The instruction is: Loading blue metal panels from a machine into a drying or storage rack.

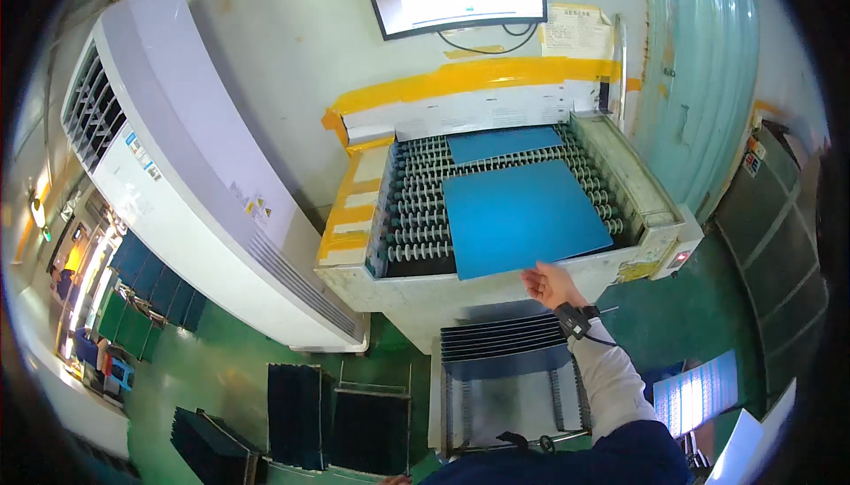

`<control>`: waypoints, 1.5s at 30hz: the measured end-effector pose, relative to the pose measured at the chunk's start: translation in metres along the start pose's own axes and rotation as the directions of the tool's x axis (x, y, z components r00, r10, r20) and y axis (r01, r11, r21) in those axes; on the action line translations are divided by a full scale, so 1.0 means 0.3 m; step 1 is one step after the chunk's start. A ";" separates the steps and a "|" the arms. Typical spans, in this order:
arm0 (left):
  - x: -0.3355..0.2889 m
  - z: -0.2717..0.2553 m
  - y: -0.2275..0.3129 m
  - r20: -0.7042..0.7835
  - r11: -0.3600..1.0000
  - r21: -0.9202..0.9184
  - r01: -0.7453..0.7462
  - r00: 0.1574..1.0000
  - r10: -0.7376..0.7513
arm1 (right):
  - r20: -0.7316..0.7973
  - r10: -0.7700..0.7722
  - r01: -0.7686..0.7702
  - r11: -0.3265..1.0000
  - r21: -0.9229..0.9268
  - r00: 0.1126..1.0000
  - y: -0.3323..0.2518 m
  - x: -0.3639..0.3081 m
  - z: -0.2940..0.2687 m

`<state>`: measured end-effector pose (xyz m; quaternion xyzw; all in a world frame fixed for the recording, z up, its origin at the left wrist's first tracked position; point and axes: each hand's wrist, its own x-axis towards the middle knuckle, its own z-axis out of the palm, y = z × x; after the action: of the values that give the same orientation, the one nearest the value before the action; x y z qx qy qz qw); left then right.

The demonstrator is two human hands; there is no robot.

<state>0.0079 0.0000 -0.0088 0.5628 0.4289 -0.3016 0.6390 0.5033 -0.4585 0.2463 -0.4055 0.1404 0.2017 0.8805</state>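
Fingers (537, 278) under flat blue sheet (522, 216)

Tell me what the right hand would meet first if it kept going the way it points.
The right hand points up and away at the near edge of the large blue sheet on the roller conveyor; it looks about at that edge already, though depth is unclear.

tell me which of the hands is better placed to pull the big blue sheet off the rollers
Right: the right hand already touches the near edge of the large blue sheet. The left hand isn't clearly in view.
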 end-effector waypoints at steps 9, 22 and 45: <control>-0.025 -0.011 0.067 0.228 0.774 0.375 -0.511 0.859 0.458 | -0.122 -0.111 0.031 0.849 -0.527 0.986 0.072 -0.210 -0.007; -0.133 0.070 0.086 0.061 0.980 -0.174 -0.096 0.992 0.108 | 0.420 -0.424 0.368 -0.202 -0.908 0.802 0.381 -0.409 -0.161; -0.126 0.151 0.050 -0.045 0.975 -0.216 -0.060 0.998 0.051 | 0.425 -0.250 0.316 -0.379 -0.870 0.870 0.422 -0.371 -0.153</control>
<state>0.0134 -0.0454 0.0317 0.5071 0.4559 -0.2239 0.6963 0.3422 -0.4461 0.1799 -0.9532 -0.2029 0.0082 0.2240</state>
